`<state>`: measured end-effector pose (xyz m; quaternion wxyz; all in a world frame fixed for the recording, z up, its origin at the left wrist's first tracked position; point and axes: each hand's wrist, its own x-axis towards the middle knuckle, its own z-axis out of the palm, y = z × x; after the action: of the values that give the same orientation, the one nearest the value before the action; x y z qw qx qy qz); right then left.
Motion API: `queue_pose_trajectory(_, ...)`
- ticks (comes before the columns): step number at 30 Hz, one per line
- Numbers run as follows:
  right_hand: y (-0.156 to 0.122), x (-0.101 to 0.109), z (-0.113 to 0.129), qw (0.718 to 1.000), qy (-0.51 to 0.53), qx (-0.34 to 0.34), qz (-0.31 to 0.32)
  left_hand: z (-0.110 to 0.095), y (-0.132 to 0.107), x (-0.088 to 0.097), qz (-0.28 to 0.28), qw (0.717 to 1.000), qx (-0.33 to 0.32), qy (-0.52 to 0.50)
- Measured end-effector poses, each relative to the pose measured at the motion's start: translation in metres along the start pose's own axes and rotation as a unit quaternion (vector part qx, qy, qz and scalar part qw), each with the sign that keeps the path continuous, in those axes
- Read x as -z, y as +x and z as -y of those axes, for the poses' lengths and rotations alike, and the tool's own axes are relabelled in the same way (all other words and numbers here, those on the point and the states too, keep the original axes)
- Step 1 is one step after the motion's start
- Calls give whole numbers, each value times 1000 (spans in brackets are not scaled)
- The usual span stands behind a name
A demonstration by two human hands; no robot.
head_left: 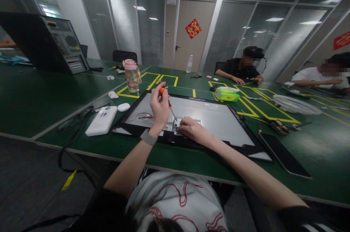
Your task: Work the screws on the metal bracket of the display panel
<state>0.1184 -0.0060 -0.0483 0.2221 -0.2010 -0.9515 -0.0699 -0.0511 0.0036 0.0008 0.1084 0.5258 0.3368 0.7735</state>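
Observation:
My left hand (pixel 160 106) is closed around an orange-handled screwdriver (pixel 164 91), held tilted with its shaft running down to the right. The tip meets or hovers just over a small silvery board (pixel 175 124) on the back of a large display panel (pixel 218 117); contact is too small to tell. My right hand (pixel 193 129) lies low over the same board, fingers curled together, fingertips at its edge and partly hiding it. Thin wires (pixel 144 116) run across the panel left of the board. The panel lies flat, with a black frame and a grey back.
Left of the panel are a white power bank (pixel 101 120), a white case (pixel 124 107) and black cables (pixel 78 126). A pink-lidded bottle (pixel 132 77) stands behind. A black phone-like slab (pixel 284 154) and green tissue pack (pixel 226 94) lie right. Two people sit across the table.

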Motion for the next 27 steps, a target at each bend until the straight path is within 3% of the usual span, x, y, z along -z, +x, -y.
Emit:
queue_pose_trajectory(16,-1,-1,-1,1000,-6,14,-9,7,-2,-2,10,1000,4,8)
queue_pose_trajectory(27,-3,6,0,1000,-5,5,9,0,-3,-2,37,999,32,-21)
